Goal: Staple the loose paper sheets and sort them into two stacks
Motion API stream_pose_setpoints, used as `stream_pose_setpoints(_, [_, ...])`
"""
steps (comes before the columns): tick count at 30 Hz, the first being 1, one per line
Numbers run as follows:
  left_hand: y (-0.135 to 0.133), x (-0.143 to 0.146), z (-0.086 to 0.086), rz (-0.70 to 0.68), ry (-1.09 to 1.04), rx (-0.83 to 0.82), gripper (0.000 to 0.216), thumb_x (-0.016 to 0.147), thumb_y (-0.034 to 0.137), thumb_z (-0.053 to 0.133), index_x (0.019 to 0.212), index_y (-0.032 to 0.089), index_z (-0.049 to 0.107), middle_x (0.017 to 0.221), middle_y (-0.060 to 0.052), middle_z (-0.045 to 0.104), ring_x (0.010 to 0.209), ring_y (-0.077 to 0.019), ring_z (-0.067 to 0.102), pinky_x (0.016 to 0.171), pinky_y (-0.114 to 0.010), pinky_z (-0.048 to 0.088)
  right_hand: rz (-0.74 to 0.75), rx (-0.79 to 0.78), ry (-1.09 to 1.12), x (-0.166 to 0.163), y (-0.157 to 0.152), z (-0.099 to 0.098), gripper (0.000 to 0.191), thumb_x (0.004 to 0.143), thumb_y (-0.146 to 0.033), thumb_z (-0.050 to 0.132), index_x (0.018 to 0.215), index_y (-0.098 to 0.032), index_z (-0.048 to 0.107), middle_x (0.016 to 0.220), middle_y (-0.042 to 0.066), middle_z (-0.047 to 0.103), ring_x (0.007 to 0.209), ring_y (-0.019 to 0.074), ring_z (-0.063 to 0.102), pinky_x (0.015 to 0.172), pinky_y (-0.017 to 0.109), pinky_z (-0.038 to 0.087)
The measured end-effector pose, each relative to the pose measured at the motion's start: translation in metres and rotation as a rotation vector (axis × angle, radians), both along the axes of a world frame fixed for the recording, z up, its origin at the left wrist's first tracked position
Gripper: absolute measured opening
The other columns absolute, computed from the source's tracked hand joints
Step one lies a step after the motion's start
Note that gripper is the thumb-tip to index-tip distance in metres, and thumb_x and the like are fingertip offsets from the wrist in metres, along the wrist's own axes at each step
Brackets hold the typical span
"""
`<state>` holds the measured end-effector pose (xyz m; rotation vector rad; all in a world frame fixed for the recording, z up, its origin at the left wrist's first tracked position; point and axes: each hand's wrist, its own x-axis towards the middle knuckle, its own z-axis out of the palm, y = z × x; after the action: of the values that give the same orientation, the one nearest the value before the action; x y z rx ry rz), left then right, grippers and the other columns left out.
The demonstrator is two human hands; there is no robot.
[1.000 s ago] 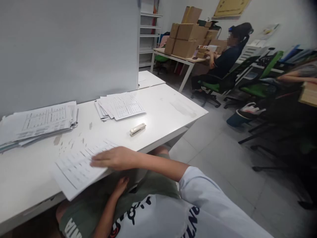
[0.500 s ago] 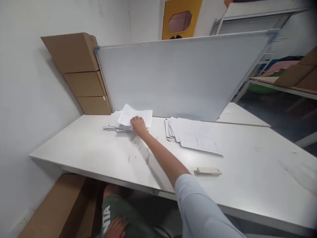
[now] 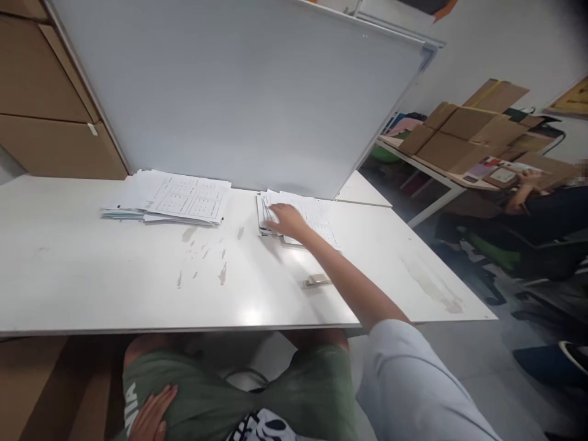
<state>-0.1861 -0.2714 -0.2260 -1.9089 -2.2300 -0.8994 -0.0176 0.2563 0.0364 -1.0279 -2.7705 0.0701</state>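
Head: paper stack (image 3: pixel 316 212) under right hand (image 3: pixel 290 222)

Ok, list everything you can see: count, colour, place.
Desk: 1, white, across the view
Panel: 1, pale grey, along desk's back
Left paper stack: 1, white, on desk
Right paper stack: 1, white, on desk
Stapler: 1, cream, on desk, partly hidden
Boxes: at least 2, brown, upper left
Cardboard: count unclear, brown, under desk
Far table: 1, pale, right background
Far boxes: several, brown, on far table
Co-worker: 1, dark clothing, far right
Chair: at least 1, green, far right
Container: 1, dark blue, lower right
Shorts: 1 pair, green, below desk
Right hand: 1, bare, on right paper stack
Left hand: 1, bare, on shorts
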Motion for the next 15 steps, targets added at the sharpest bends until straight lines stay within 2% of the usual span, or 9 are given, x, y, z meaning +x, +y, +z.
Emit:
stream_pose_setpoints(2, [0.002,-0.001,-0.001,-0.022,-0.020,-0.004,0.058,0.091,0.028,0.039,0.149,0.037,0.037,0.130,-0.001,0.066,0.115,-0.0232,0.065,0.096,-0.043,0.055,-0.319,-0.088,-0.049,0.055,0.012,-0.012,0.078,0.085,-0.054,0.059,0.145,-0.010,0.038,0.155,0.022,0.035,0.144,0.0360,0.031,0.112,0.052,0.032])
stream_pose_setpoints(3, [0.003,-0.003,-0.002,-0.042,-0.034,-0.014,0.055,0.092,0.029,0.040,0.146,0.035,0.042,0.131,-0.001,0.065,0.117,-0.0229,0.064,0.099,-0.043,0.053,-0.430,-0.133,-0.057,0.078,0.016,-0.020,0.080,0.083,-0.055,0.060,0.145,-0.009,0.037,0.156,0.024,0.033,0.143,0.0373,0.032,0.109,0.052,0.035])
stream_pose_setpoints(5, [0.004,-0.005,-0.005,-0.075,-0.059,-0.042,0.049,0.092,0.031,0.040,0.140,0.032,0.049,0.133,-0.001,0.064,0.121,-0.0222,0.061,0.105,-0.042,0.049,-0.513,-0.149,-0.053,0.113,0.018,-0.034,0.075,0.087,-0.052,0.056,0.145,-0.008,0.037,0.153,0.024,0.037,0.139,0.0362,0.039,0.105,0.048,0.040])
stream_pose_setpoints(7, [0.005,-0.007,-0.008,-0.094,-0.070,-0.071,0.045,0.092,0.031,0.040,0.135,0.031,0.054,0.133,0.000,0.064,0.124,-0.0218,0.059,0.108,-0.042,0.046,-0.524,-0.124,-0.028,0.132,0.016,-0.044,0.066,0.091,-0.045,0.049,0.145,-0.009,0.037,0.149,0.023,0.044,0.135,0.0334,0.045,0.105,0.046,0.041])
stream_pose_setpoints(9, [0.005,-0.007,-0.009,-0.098,-0.072,-0.093,0.043,0.093,0.032,0.040,0.133,0.030,0.056,0.134,0.000,0.063,0.126,-0.0219,0.058,0.111,-0.042,0.043,-0.537,-0.086,0.006,0.136,0.011,-0.047,0.060,0.094,-0.038,0.043,0.145,-0.008,0.036,0.150,0.022,0.042,0.137,0.0321,0.043,0.109,0.045,0.038])
stream_pose_setpoints(11, [0.006,-0.006,-0.008,-0.087,-0.076,-0.112,0.043,0.093,0.032,0.038,0.132,0.029,0.057,0.134,-0.001,0.063,0.126,-0.0229,0.057,0.112,-0.044,0.042,-0.508,-0.049,0.044,0.129,0.004,-0.046,0.059,0.094,-0.036,0.040,0.147,-0.009,0.035,0.156,0.019,0.034,0.142,0.0306,0.036,0.114,0.044,0.032])
stream_pose_setpoints(13, [0.008,-0.005,-0.006,-0.065,-0.087,-0.134,0.043,0.094,0.033,0.037,0.129,0.026,0.060,0.133,-0.004,0.063,0.125,-0.0247,0.058,0.111,-0.046,0.043,-0.446,-0.050,0.063,0.115,-0.004,-0.044,0.064,0.095,-0.043,0.041,0.149,-0.011,0.033,0.161,0.016,0.027,0.146,0.0300,0.028,0.116,0.044,0.029])
stream_pose_setpoints(15, [0.011,-0.002,-0.001,-0.046,-0.099,-0.151,0.043,0.093,0.035,0.036,0.125,0.027,0.063,0.131,-0.004,0.065,0.123,-0.0260,0.059,0.109,-0.047,0.045,-0.401,-0.081,0.046,0.101,-0.011,-0.042,0.073,0.092,-0.052,0.045,0.151,-0.011,0.028,0.161,0.016,0.026,0.148,0.0319,0.023,0.115,0.049,0.030])
